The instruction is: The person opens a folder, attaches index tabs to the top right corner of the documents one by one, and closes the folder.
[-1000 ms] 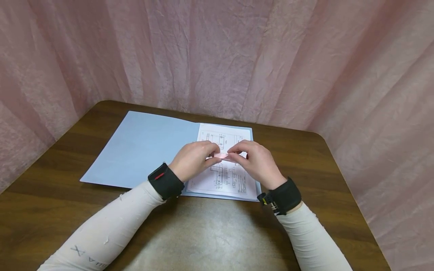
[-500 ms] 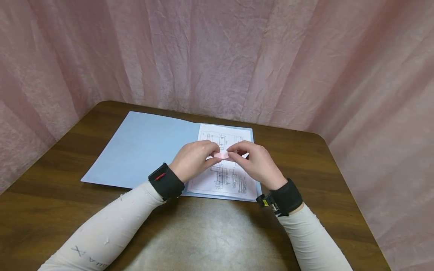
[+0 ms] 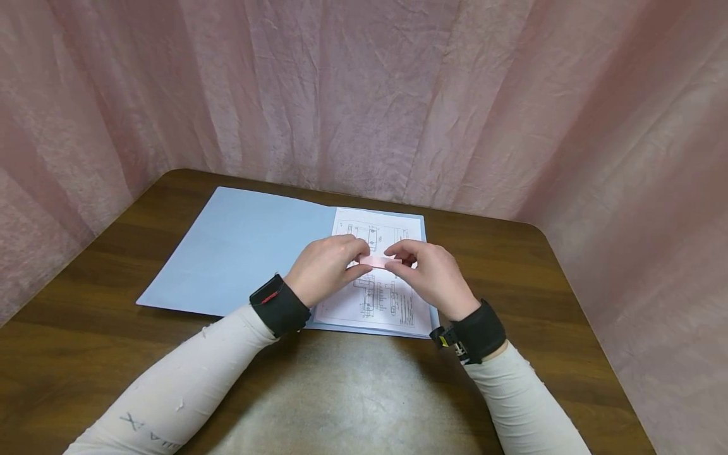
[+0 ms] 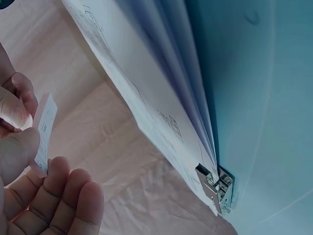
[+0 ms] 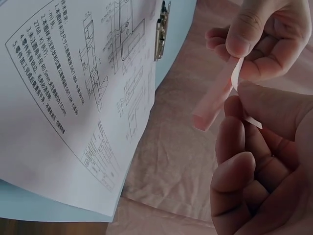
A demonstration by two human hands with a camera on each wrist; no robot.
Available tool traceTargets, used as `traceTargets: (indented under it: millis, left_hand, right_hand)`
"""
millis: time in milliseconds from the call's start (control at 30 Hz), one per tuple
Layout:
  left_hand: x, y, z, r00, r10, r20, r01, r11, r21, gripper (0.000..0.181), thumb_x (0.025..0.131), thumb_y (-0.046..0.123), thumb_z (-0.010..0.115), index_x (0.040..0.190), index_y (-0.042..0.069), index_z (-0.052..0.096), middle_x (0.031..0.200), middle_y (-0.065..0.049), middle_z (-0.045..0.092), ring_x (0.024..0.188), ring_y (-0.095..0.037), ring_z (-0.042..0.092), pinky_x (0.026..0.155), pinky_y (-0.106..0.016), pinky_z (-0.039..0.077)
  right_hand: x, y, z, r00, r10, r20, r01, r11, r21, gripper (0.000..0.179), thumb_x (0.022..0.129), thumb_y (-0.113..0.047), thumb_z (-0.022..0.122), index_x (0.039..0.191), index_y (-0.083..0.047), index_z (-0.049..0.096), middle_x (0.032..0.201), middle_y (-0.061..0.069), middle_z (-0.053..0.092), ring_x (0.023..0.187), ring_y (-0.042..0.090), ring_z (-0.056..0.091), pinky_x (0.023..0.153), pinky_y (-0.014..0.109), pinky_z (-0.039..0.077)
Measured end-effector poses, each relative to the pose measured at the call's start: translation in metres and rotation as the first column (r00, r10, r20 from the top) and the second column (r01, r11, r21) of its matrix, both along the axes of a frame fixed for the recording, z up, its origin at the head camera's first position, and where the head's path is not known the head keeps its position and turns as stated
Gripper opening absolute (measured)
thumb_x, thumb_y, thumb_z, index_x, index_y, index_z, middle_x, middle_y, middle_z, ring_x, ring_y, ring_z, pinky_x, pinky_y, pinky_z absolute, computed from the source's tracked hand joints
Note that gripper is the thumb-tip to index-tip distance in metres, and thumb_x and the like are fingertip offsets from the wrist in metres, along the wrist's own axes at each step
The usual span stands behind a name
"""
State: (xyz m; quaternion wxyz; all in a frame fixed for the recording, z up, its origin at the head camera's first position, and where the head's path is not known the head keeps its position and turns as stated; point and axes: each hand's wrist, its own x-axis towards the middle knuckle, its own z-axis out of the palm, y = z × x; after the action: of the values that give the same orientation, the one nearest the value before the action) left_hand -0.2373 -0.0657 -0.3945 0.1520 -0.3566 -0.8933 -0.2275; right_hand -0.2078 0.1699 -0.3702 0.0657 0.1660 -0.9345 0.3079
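Over the papers, my left hand (image 3: 327, 262) grips one end of a slim pink sticky-note pad (image 5: 213, 100), thumb on top. The right hand (image 3: 435, 275) is close beside it, thumb and forefinger pinching a narrow paper strip (image 5: 236, 78). In the right wrist view the strip curls up from the pad near the left thumb, and its loose end pokes out past the right fingertips. Small print shows on the pad's white face (image 4: 45, 129) in the left wrist view. Beneath both hands lie printed technical drawings (image 3: 347, 309).
A blue folder (image 3: 244, 246) lies open on the wooden table (image 3: 489, 253), its cover spread to the left. A metal clip (image 4: 215, 188) holds the drawings at the folder's inner side. Pink curtain (image 3: 364, 95) hangs behind the table and along its sides.
The right fingertips have shifted slightly right, away from the left hand, and more of the pink pad shows between the hands. The left hand and folder stay nearly still.
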Motion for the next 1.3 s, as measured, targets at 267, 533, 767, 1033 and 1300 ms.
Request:
traceTargets:
  millis: [267, 533, 767, 1033, 1300]
  left_hand:
    - [0.000, -0.001, -0.001, 0.999, -0.012, -0.046, 0.011, 1.000, -0.009, 0.019, 0.097, 0.022, 0.090, 0.104, 0.012, 0.075, 0.092, 0.002, 0.073, 0.080, -0.013, 0.063, 0.069, -0.034, 0.054]
    - [-0.001, -0.002, -0.002, 0.999, -0.007, -0.053, 0.007, 1.000, -0.010, 0.019, 0.096, 0.022, 0.090, 0.102, 0.012, 0.076, 0.090, 0.004, 0.071, 0.078, -0.013, 0.062, 0.069, -0.034, 0.053]
    - [-0.001, -0.001, -0.002, 0.999, -0.005, -0.044, 0.004, 1.000, -0.014, 0.018, 0.097, 0.021, 0.090, 0.102, 0.011, 0.076, 0.090, 0.003, 0.071, 0.078, -0.013, 0.062, 0.069, -0.034, 0.053]
    - [0.000, -0.001, 0.000, 0.999, 0.002, -0.040, -0.003, 0.999, -0.034, 0.019, 0.098, 0.022, 0.089, 0.105, 0.010, 0.077, 0.093, 0.001, 0.074, 0.080, -0.014, 0.064, 0.071, -0.034, 0.054]
    - [0.000, -0.001, -0.001, 0.997, 0.000, -0.072, -0.003, 0.999, -0.041, 0.015, 0.100, 0.022, 0.086, 0.102, 0.011, 0.077, 0.092, 0.002, 0.074, 0.081, -0.014, 0.064, 0.071, -0.035, 0.054]
  right_hand:
    - [0.003, -0.004, 0.003, 1.000, -0.015, -0.023, 0.016, 1.000, 0.014, 0.005, 0.098, -0.023, 0.088, 0.100, -0.019, 0.085, 0.082, -0.011, 0.072, 0.076, 0.016, 0.062, 0.069, 0.039, 0.048]
    - [0.005, -0.006, 0.005, 0.998, -0.004, -0.060, 0.005, 1.000, 0.020, 0.004, 0.096, -0.021, 0.089, 0.096, -0.020, 0.086, 0.082, -0.013, 0.074, 0.072, 0.013, 0.062, 0.068, 0.038, 0.048]
    - [0.007, -0.007, 0.006, 0.993, 0.004, -0.116, 0.003, 0.998, 0.060, 0.005, 0.096, -0.022, 0.090, 0.093, -0.022, 0.086, 0.080, -0.014, 0.073, 0.067, 0.011, 0.060, 0.065, 0.037, 0.047]
    - [0.010, -0.010, 0.010, 0.988, 0.038, -0.147, -0.025, 0.996, 0.091, 0.007, 0.096, -0.024, 0.090, 0.092, -0.020, 0.086, 0.079, -0.013, 0.071, 0.067, 0.010, 0.059, 0.064, 0.036, 0.047]
    - [0.013, -0.012, 0.013, 0.987, 0.066, -0.145, -0.054, 0.995, 0.087, 0.007, 0.096, -0.023, 0.090, 0.093, -0.020, 0.085, 0.081, -0.013, 0.071, 0.071, 0.008, 0.062, 0.067, 0.035, 0.050]
